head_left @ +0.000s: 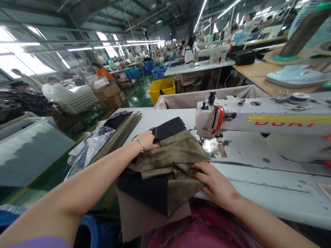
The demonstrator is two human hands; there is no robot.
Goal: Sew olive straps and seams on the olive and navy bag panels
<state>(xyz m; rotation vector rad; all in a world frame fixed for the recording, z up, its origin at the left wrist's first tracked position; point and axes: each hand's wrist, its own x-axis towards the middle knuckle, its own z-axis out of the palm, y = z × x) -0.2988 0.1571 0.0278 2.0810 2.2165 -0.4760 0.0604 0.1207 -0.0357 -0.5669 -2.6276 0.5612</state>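
A bunched olive-brown fabric piece (181,148) with black panels lies at the front edge of the sewing table, and its lower part hangs over the edge. My left hand (148,140), a bangle at its wrist, is closed on the far left side of the piece by a black strip (169,130); some fingertips are hidden in the folds. At the right edge, my right hand (213,181) grips the cloth with bent fingers, the thumb underneath and mostly hidden. The sewing machine's needle area (210,144) is just right of the fabric.
A stack of olive strips (121,132) and clear plastic bags (95,146) lie to the left. The white sewing machine (258,113) stands on the right. Behind the table are a cloth-lined bin (181,100) and a yellow crate (162,88). Other people work farther back.
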